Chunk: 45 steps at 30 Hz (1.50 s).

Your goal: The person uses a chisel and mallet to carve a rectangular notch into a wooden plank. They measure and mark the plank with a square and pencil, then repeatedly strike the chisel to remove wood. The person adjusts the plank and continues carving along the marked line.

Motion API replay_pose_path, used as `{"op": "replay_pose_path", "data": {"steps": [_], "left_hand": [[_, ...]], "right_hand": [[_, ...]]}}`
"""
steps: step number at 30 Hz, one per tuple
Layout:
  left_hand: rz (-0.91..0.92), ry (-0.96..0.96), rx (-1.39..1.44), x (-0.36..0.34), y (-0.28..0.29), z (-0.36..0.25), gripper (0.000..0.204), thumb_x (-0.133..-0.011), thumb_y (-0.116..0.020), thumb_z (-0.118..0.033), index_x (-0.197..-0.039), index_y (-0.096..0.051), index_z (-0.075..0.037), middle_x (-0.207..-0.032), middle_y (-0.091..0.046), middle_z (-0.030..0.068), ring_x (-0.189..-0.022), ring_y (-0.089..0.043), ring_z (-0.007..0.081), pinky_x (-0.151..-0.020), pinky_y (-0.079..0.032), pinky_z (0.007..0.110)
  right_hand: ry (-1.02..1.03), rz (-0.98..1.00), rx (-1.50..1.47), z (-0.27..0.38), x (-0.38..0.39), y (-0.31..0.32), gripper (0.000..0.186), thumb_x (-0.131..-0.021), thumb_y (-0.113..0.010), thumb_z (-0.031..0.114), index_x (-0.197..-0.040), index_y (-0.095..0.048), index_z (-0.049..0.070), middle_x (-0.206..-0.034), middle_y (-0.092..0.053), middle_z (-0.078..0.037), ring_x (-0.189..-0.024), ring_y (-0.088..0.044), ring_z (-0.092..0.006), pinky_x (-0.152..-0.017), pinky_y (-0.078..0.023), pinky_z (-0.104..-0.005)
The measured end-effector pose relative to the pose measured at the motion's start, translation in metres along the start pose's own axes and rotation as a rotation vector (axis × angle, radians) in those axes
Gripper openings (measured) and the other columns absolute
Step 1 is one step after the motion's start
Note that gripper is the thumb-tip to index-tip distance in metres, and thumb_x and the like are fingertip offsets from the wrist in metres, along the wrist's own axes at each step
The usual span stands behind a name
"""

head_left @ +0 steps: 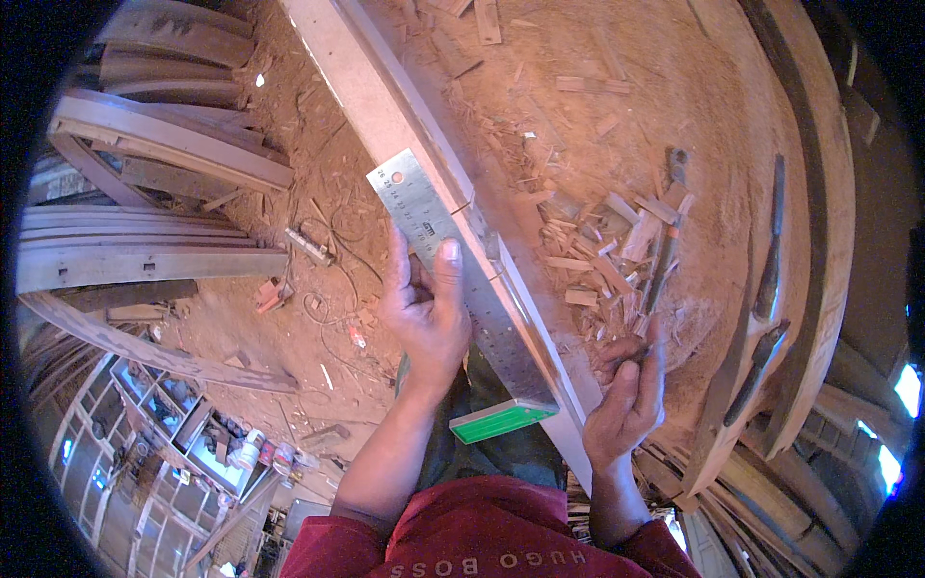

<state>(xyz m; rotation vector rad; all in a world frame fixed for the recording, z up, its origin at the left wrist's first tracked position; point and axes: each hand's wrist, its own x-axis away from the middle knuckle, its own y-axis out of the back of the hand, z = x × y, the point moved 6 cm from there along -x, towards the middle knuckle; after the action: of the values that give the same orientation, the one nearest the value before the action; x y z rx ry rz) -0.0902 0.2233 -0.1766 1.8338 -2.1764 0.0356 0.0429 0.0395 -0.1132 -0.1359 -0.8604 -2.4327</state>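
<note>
My left hand (424, 308) grips a steel square (414, 207) with a green stock (496, 417), its blade lying along a long wooden beam (356, 87) that runs diagonally from the top to the lower right. Short dark cross marks or cuts show on the beam's narrow face beside the blade. My right hand (626, 395) is just right of the beam's lower part, index finger raised and the other fingers curled; what they hold, if anything, I cannot make out.
Stacked timber pieces (145, 250) fill the left. Wood offcuts (597, 250) and a long dark tool (665, 250) lie on the dirt floor, with a cable (318, 308) at left. Curved planks (809, 241) carrying dark tools (769, 260) stand at right, a partitioned box of containers (217, 443) at lower left.
</note>
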Motion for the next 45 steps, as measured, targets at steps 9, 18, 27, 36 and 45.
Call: {"op": "replay_pose_path", "data": {"steps": [9, 18, 27, 36, 45], "left_hand": [[0.007, -0.041, 0.041, -0.002, -0.003, -0.003, 0.055, -0.098, -0.06, -0.008, -0.145, -0.036, 0.009, -0.108, -0.069, 0.0118, -0.089, -0.063, 0.0089, -0.076, -0.05, 0.022], [0.001, -0.035, 0.003, -0.001, -0.004, -0.004, 0.055, -0.098, -0.06, -0.009, -0.144, -0.037, 0.009, -0.109, -0.069, 0.0119, -0.089, -0.063, 0.0087, -0.075, -0.05, 0.022], [-0.006, -0.01, 0.05, -0.002, -0.005, -0.006, 0.054, -0.097, -0.06, -0.007, -0.145, -0.037, 0.007, -0.111, -0.068, 0.0122, -0.092, -0.063, 0.0089, -0.077, -0.05, 0.022], [-0.011, 0.024, 0.021, -0.001, -0.002, -0.004, 0.052, -0.097, -0.061, -0.008, -0.142, -0.041, 0.006, -0.099, -0.069, 0.0061, -0.071, -0.054, 0.0009, -0.058, -0.042, 0.016], [-0.051, 0.002, 0.014, 0.0, 0.002, 0.007, 0.051, -0.095, -0.063, -0.007, -0.141, -0.044, 0.007, -0.08, -0.064, -0.0012, -0.06, -0.047, -0.001, -0.051, -0.036, 0.016]], "right_hand": [[-0.044, 0.004, -0.526, -0.005, -0.001, -0.006, 0.033, -0.102, -0.045, 0.016, -0.129, -0.045, -0.003, -0.093, -0.062, -0.023, -0.07, -0.069, -0.0276, -0.056, -0.056, -0.034], [-0.023, 0.079, -0.666, -0.006, -0.007, -0.028, 0.035, -0.096, -0.057, 0.008, -0.128, -0.044, 0.0, -0.103, -0.065, -0.024, -0.085, -0.069, -0.0317, -0.063, -0.06, -0.0369], [0.012, 0.12, -0.58, 0.006, -0.011, -0.049, 0.024, -0.1, -0.054, 0.011, -0.119, -0.047, -0.001, -0.1, -0.066, -0.023, -0.084, -0.069, -0.0263, -0.064, -0.059, -0.0325], [0.197, 0.134, -0.328, 0.036, -0.025, -0.06, 0.024, -0.094, -0.058, 0.002, -0.116, -0.065, -0.002, -0.097, -0.066, -0.016, -0.079, -0.066, -0.0216, -0.065, -0.057, -0.0299], [0.316, 0.138, -0.255, 0.053, -0.044, -0.077, 0.02, -0.08, -0.067, -0.005, -0.098, -0.07, 0.0, -0.096, -0.068, -0.016, -0.086, -0.068, -0.0273, -0.077, -0.055, -0.0341]]}}
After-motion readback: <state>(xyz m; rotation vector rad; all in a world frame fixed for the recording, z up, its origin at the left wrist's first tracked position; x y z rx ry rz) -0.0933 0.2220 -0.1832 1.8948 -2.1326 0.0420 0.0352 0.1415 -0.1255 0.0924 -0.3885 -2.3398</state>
